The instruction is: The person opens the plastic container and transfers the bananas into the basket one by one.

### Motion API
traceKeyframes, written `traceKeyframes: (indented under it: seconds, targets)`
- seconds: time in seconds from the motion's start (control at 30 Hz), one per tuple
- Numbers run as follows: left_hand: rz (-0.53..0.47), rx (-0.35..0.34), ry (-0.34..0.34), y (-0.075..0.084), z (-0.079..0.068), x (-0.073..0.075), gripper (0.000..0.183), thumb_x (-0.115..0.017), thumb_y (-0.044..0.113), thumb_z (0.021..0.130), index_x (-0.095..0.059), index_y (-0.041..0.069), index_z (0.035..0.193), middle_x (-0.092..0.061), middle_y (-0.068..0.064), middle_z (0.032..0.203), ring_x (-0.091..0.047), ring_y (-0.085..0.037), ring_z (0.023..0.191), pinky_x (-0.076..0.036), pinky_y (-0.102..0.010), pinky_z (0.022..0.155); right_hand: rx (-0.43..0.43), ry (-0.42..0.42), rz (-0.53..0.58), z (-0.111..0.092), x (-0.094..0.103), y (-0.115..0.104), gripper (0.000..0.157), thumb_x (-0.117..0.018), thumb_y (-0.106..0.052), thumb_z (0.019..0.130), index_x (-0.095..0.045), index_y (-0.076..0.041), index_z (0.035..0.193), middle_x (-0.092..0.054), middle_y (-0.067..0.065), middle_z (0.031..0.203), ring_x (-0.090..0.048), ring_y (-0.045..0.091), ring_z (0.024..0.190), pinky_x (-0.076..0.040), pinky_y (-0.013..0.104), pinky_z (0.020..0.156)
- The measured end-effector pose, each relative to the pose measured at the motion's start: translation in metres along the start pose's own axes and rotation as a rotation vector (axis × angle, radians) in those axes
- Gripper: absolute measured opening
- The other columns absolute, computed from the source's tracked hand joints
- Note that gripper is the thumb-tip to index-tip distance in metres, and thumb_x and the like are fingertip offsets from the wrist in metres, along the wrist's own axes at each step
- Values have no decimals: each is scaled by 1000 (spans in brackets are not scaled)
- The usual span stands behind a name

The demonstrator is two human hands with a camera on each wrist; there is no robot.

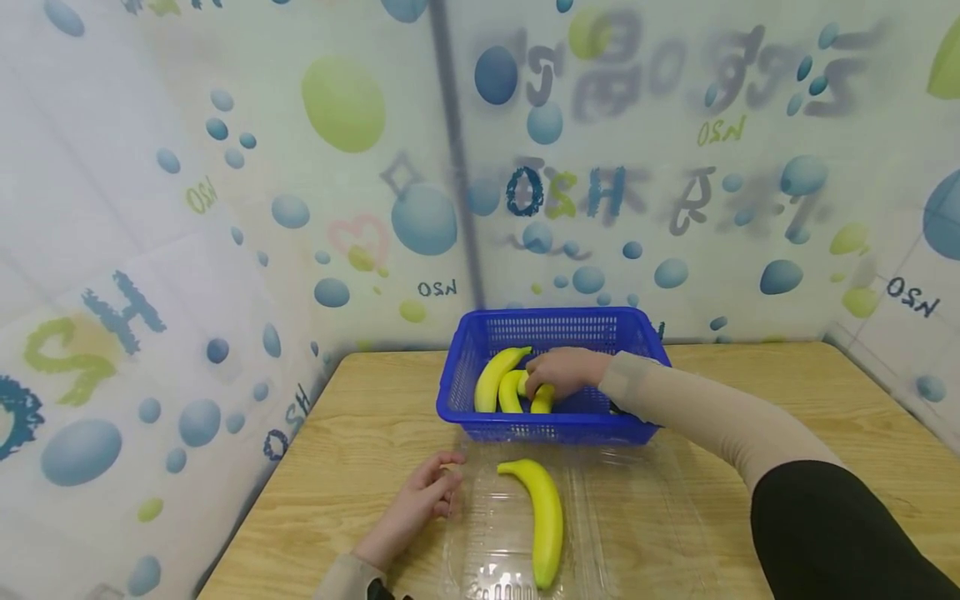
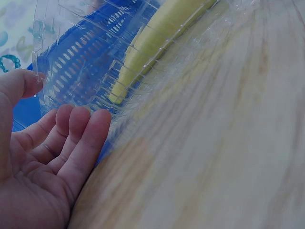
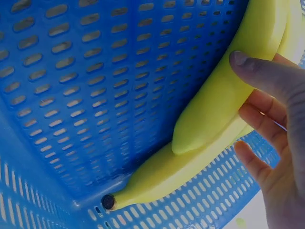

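My right hand (image 1: 564, 371) reaches into a blue perforated basket (image 1: 562, 428). In the right wrist view its thumb lies over a yellow banana (image 3: 209, 109), with the fingers around the other side, gripping it. Beneath that one lies another banana (image 3: 152, 181), its dark tip toward the basket's corner. More bananas (image 1: 495, 379) sit at the basket's left. My left hand (image 1: 416, 504), fingers loosely bent, rests by the left edge of a clear plastic clamshell container (image 1: 487, 533). A single banana (image 1: 550, 525) lies lengthwise in that container.
The basket stands at the back of a wooden table (image 1: 375, 417), directly behind the clear container. A white curtain-like sheet (image 1: 360, 208) with blue and green bubbles rises behind and to the left of the table.
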State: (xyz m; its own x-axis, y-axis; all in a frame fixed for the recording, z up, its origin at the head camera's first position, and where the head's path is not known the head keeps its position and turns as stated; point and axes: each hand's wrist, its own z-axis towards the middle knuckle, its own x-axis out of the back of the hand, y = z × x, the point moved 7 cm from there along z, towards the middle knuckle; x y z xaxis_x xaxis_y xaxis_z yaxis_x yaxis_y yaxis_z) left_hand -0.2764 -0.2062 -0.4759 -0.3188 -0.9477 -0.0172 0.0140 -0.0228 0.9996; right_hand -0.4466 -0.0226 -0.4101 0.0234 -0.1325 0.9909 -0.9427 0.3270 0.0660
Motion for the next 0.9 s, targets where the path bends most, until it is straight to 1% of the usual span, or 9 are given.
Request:
traceKeyframes:
  seconds: [0.1,0.23,0.3,0.37,0.47,0.57,0.63,0.77,0.9]
  targets:
    - [2,0,-3,0,0,0,44,-50,11,99,-35,-15,131,-51,-4,79,-54,-9,61,-53,-25,58,28,37,-35,1,3,-2,26,-75,-12,85,-73,-25,107,-61,-7,94,-50,12,78,-50,28,75]
    - [0,-2,-10,0,0,1,44,-50,11,99,-35,-15,131,-51,-3,80,-54,-9,63,-53,-25,59,58,73,-99,1,9,-7,28,-76,-12,84,-71,-24,109,-62,-4,95,-52,12,79,-50,29,69]
    - [-1,-3,-11,0,0,1,44,-50,10,99,-34,-15,132,-51,-3,79,-55,-9,63,-53,-25,59,62,80,-133,0,11,-8,29,-76,-14,83,-70,-23,110,-62,-2,96,-53,13,79,-50,31,66]
    - [-3,-4,-9,0,0,1,44,-51,9,98,-34,-15,132,-52,-3,79,-55,-10,63,-53,-25,59,40,76,-149,0,14,-8,31,-78,-17,82,-68,-22,112,-62,-1,98,-55,14,81,-51,33,68]
    - [-4,0,-5,-1,0,0,44,-51,9,98,-34,-14,132,-52,-3,79,-55,-10,63,-53,-25,59,-32,46,-121,-4,22,-6,37,-80,-21,80,-67,-20,115,-63,1,107,-58,18,90,-52,37,76]
    - [-9,1,-7,-2,0,-1,44,-51,10,98,-34,-15,131,-52,-3,79,-55,-9,63,-53,-25,59,-115,26,-49,-10,37,-3,43,-81,-19,80,-66,-18,120,-63,4,116,-59,22,97,-51,41,86]
    - [-5,3,-4,-1,-1,-2,44,-51,10,98,-35,-14,132,-51,-3,79,-54,-9,63,-53,-25,59,-143,36,-15,-16,50,-5,44,-80,-19,80,-65,-18,122,-62,4,118,-59,22,100,-49,42,89]
    - [4,8,12,-1,-1,-1,43,-51,10,98,-36,-13,131,-51,-3,78,-53,-9,63,-54,-26,59,-131,82,15,-26,75,-15,45,-80,-21,81,-64,-20,123,-61,2,118,-58,21,104,-48,42,91]
    - [14,8,25,-1,-1,1,44,-52,11,98,-36,-13,131,-50,-3,78,-51,-9,62,-54,-26,60,-77,118,17,-34,95,-36,44,-80,-24,82,-65,-21,123,-62,0,116,-58,19,103,-48,39,91]
